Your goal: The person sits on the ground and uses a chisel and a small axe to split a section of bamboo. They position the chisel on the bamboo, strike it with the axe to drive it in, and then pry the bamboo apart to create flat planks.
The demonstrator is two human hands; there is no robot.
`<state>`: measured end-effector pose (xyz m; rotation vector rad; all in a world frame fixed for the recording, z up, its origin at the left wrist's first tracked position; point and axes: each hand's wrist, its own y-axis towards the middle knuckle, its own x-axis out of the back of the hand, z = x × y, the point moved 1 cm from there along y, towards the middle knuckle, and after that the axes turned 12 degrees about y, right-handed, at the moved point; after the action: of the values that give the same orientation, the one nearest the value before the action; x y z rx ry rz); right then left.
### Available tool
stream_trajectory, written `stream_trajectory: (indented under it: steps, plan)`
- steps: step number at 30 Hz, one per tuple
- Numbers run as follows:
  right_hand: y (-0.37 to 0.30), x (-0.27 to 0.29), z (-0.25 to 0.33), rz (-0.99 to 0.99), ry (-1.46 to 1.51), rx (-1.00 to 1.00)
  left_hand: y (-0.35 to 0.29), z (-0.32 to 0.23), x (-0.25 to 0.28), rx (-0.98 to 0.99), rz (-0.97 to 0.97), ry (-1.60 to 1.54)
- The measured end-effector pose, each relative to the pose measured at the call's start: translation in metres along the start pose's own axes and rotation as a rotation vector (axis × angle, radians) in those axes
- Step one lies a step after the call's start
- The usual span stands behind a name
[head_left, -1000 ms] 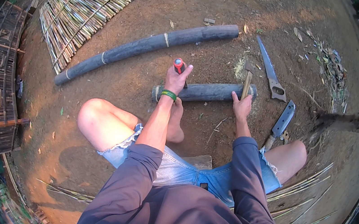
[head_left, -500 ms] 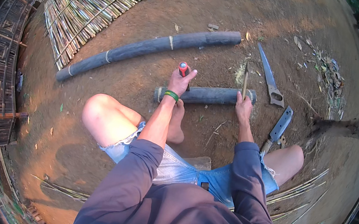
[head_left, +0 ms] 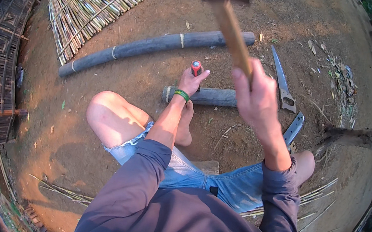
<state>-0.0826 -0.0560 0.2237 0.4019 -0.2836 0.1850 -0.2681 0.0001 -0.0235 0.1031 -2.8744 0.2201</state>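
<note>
My left hand [head_left: 191, 81] is closed around an upright chisel [head_left: 196, 67] with a red and black handle and a metal cap. Its lower end meets the short dark bamboo pole [head_left: 216, 97], though the tip is hidden. My bare foot [head_left: 185, 125] is beside that pole's left end. Raised high, my right hand [head_left: 259, 97] grips the wooden handle of a hammer [head_left: 235, 35], whose dark head is blurred near the top edge. My right hand hides the pole's right end.
A longer dark bamboo pole [head_left: 148, 47] lies beyond. On the right are a handsaw [head_left: 281, 77] and a broad-bladed knife [head_left: 293, 128]. A mat of thin canes [head_left: 92, 7] spreads at the far left. Thin sticks [head_left: 316, 195] lie beside my right leg.
My right hand has lifted the hammer from beside the short pole up toward the camera. My left hand holds the chisel in nearly the same place.
</note>
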Motion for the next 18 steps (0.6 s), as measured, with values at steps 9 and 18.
stream_trajectory:
  steps: [9,18]
  plan:
    - [-0.016,0.017,0.005,0.169,-0.144,-0.265,0.004,0.021,-0.001,-0.012,0.012,-0.052]
    - [-0.043,0.004,-0.052,0.295,-0.357,-0.463,0.001,0.012,-0.02,-0.024,-0.09,-0.042]
